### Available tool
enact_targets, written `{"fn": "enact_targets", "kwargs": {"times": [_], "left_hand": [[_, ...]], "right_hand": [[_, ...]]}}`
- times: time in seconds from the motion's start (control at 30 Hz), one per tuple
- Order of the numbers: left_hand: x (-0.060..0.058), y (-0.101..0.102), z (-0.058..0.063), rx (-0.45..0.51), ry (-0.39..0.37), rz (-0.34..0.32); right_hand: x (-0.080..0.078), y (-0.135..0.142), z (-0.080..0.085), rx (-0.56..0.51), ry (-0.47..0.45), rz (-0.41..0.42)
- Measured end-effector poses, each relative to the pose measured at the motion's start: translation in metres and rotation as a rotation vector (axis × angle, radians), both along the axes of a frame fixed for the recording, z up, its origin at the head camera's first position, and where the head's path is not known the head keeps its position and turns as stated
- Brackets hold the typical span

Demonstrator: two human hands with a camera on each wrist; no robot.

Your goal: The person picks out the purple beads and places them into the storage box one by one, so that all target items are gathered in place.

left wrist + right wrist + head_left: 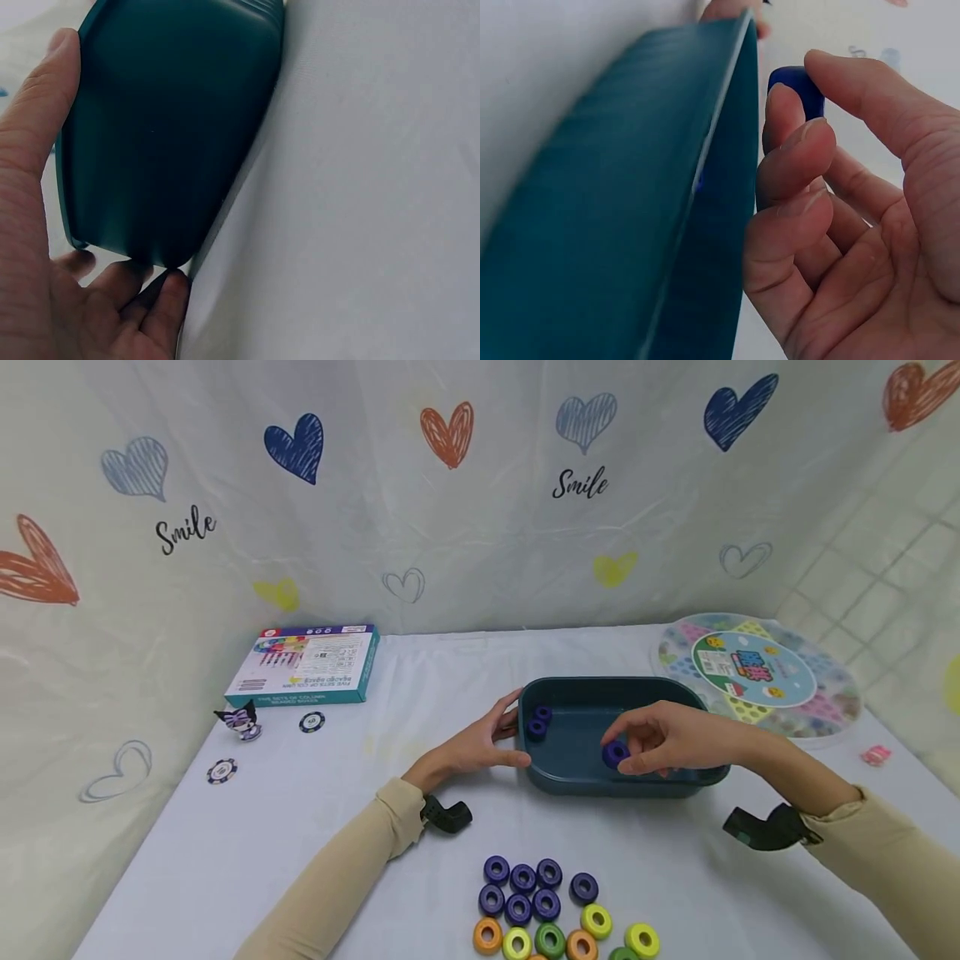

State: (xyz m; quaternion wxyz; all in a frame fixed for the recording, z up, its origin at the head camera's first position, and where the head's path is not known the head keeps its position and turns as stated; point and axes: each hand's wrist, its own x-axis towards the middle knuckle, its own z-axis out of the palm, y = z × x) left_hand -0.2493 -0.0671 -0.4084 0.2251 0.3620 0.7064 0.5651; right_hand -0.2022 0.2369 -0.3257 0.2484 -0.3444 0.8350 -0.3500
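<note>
A dark teal plastic bin [592,787] stands on the table in front of me. My left hand [480,745] holds its left end, thumb at the near corner and fingers round the far side; the left wrist view shows the fingertips against the bin wall [157,135]. Over the bin's right half, my right hand [675,739] pinches a purple ring-shaped bead [615,754] between thumb and fingers. From the right wrist, that bead [801,81] appears above the rim. Two more purple beads [536,729] lie inside at the left end.
Several purple beads [518,909] sit in rows near the front edge, with orange [487,935], yellow [597,922] and green ones [550,939] beside them. A flat box [300,668], a small figurine [242,722] and chips [312,722] lie left; a round game board [757,668] lies right.
</note>
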Motion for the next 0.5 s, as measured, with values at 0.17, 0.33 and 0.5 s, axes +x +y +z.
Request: {"fn": "enact_targets", "kwargs": {"times": [0.17,0.33,0.5], "left_hand": [[0.0,0.002,0.001,0.0,0.039,-0.016],[0.0,0.002,0.001,-0.015,0.036,-0.014],[-0.004,0.001,-0.005,-0.026,0.033,-0.001]], "right_hand": [[-0.019,-0.007,-0.001,0.047,-0.017,-0.033],[-0.035,-0.013,-0.004,0.089,-0.038,-0.048],[-0.049,-0.019,-0.007,0.113,-0.055,-0.053]]}}
